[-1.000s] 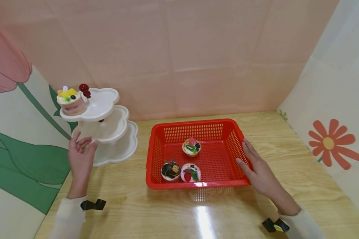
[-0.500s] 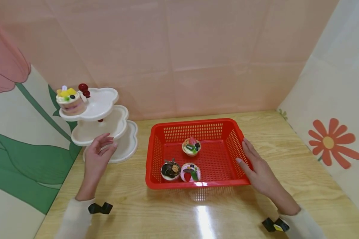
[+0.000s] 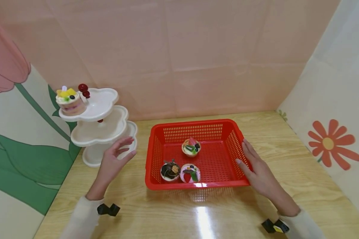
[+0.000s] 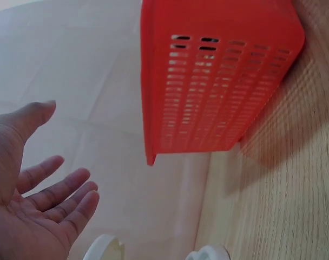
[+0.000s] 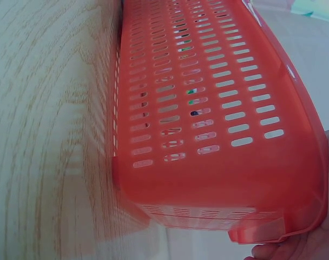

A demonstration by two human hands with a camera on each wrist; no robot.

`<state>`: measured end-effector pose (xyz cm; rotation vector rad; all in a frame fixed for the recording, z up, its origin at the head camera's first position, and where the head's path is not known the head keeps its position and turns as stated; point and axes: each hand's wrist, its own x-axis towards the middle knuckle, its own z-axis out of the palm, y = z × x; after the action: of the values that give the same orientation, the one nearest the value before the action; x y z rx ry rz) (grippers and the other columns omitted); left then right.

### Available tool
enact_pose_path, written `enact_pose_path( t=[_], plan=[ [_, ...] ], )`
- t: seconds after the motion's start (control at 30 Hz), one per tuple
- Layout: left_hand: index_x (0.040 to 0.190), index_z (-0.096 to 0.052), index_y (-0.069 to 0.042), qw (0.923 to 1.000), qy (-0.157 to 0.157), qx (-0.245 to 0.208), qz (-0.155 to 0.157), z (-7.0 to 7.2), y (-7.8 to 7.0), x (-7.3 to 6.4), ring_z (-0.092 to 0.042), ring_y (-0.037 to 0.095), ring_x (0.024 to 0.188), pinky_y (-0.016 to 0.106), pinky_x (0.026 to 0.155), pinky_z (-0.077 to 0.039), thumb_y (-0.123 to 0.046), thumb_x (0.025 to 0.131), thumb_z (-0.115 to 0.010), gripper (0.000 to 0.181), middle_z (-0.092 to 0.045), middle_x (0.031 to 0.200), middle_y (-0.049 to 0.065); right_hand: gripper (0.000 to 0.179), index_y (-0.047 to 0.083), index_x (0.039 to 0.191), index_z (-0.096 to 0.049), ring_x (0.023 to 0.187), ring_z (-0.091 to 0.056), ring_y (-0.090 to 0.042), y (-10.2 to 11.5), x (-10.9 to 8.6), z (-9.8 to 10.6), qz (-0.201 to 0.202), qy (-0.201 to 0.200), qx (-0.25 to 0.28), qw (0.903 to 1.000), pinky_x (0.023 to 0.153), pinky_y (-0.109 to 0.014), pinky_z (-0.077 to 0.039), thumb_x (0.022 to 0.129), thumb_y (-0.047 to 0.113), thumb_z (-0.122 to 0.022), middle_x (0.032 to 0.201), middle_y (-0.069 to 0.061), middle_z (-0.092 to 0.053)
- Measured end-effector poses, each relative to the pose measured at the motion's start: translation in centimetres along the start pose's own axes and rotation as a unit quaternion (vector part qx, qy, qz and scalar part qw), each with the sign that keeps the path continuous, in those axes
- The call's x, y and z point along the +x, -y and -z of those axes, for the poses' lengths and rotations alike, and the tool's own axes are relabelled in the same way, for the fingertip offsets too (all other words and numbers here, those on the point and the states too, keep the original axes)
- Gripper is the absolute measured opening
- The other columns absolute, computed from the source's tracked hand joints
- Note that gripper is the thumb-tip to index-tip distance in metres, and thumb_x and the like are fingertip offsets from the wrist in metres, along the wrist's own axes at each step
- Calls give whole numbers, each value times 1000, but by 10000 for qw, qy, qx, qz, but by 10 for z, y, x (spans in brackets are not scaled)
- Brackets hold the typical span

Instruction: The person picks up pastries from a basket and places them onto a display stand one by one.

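My left hand [image 3: 115, 161] hovers in front of the tiered stand, holding nothing, with thumb and fingers apart. In the left wrist view it lies left of the red plastic basket [image 4: 153, 81], apart from it. My right hand [image 3: 258, 171] grips the right rim of the basket [image 3: 197, 185], thumb over the inner side; in the right wrist view its fingers curl below the rim. Inside the basket are a chocolate-topped cupcake [image 3: 170, 170], a pink-creamed cupcake [image 3: 190, 173] and a fruit tart [image 3: 191, 147].
A white three-tier stand [image 3: 103, 127] with cloud-shaped trays stands at the left. Its top tray bears a fruit-topped cake [image 3: 70, 101] beside a red ball knob [image 3: 83, 88]. Behind the wooden table [image 3: 167, 215] rises a pink wall covering [image 3: 197, 59]; flower-printed panels flank both sides.
My left hand has moved rightward and slightly down, away from the stand's left side toward the basket. The right hand, basket and cakes have stayed put.
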<state>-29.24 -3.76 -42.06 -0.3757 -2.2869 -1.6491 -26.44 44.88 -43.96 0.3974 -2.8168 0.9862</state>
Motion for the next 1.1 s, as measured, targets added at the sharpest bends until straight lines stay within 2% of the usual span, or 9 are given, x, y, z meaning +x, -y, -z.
enact_pose_path(
  t=[0.13, 0.27, 0.4, 0.57, 0.63, 0.73, 0.9, 0.97, 1.1],
  plan=[
    [136, -60, -2, 9988, 448, 110, -165, -8, -4, 1, -58, 22, 126, 31, 104, -49, -5, 86, -81, 54, -63, 135, 13, 72, 8, 162, -16, 148, -24, -49, 0, -1, 0, -25, 8, 10, 10000, 100, -73, -36, 106, 35, -53, 170, -9, -8],
    [139, -60, -7, 9941, 923, 410, -388, -16, -9, 3, -54, 24, 132, 39, 110, -44, -11, 84, -84, 60, -61, 139, 9, 72, 9, 162, -15, 148, -23, -48, -1, -1, 0, -43, 12, 3, 10000, 101, -74, -36, 106, 36, -52, 170, -9, -8],
    [141, -60, -12, 9861, 1293, 855, -596, -23, -13, 4, -52, 24, 135, 51, 111, -41, -21, 82, -88, 66, -59, 143, 4, 72, 8, 162, -15, 148, -23, -48, 0, -1, 0, -44, 13, -1, 10000, 101, -75, -35, 107, 37, -51, 170, -9, -8],
    [147, -55, -21, 9712, 1827, 1317, -772, -29, -18, 5, -49, 28, 136, 58, 109, -41, -31, 79, -89, 77, -55, 147, 3, 72, 8, 162, -15, 148, -23, -48, 0, -1, 0, -27, 17, 7, 10000, 101, -74, -36, 107, 36, -51, 170, -9, -8],
    [149, -52, -23, 9631, 2087, 1490, -821, -31, -20, 6, -47, 29, 138, 59, 109, -41, -34, 78, -90, 81, -52, 149, 4, 72, 8, 162, -15, 148, -23, -48, 0, -1, 0, -22, 15, 13, 10000, 101, -73, -36, 107, 35, -52, 170, -8, -8],
    [152, -48, -20, 9475, 2484, 1763, -976, -35, -23, 8, -42, 31, 141, 59, 110, -39, -35, 77, -90, 87, -49, 152, 7, 72, 7, 162, -15, 148, -23, -48, 0, -1, 0, -12, -1, 10, 10000, 100, -73, -37, 106, 34, -53, 170, -9, -8],
    [153, -44, -14, 9119, 3061, 2439, -1235, -41, -31, 14, -41, 29, 141, 53, 112, -40, -38, 78, -89, 91, -47, 151, 8, 72, 8, 162, -15, 148, -23, -48, 0, -2, -1, -25, -11, 6, 10000, 100, -73, -37, 106, 33, -53, 170, -8, -7],
    [154, -43, -15, 9005, 3240, 2631, -1222, -43, -35, 16, -40, 29, 142, 51, 112, -41, -41, 78, -88, 92, -46, 152, 7, 72, 9, 162, -15, 148, -22, -48, 0, -2, 0, -42, -3, 6, 10000, 100, -73, -37, 106, 35, -53, 170, -8, -7],
    [154, -43, -18, 8834, 3559, 2833, -1128, -48, -39, 18, -37, 29, 144, 50, 113, -39, -48, 79, -85, 91, -44, 154, 5, 73, 9, 162, -15, 149, -22, -48, 1, -2, 0, -86, 15, -22, 10000, 100, -73, -37, 106, 36, -52, 170, -8, -6]
  ],
)
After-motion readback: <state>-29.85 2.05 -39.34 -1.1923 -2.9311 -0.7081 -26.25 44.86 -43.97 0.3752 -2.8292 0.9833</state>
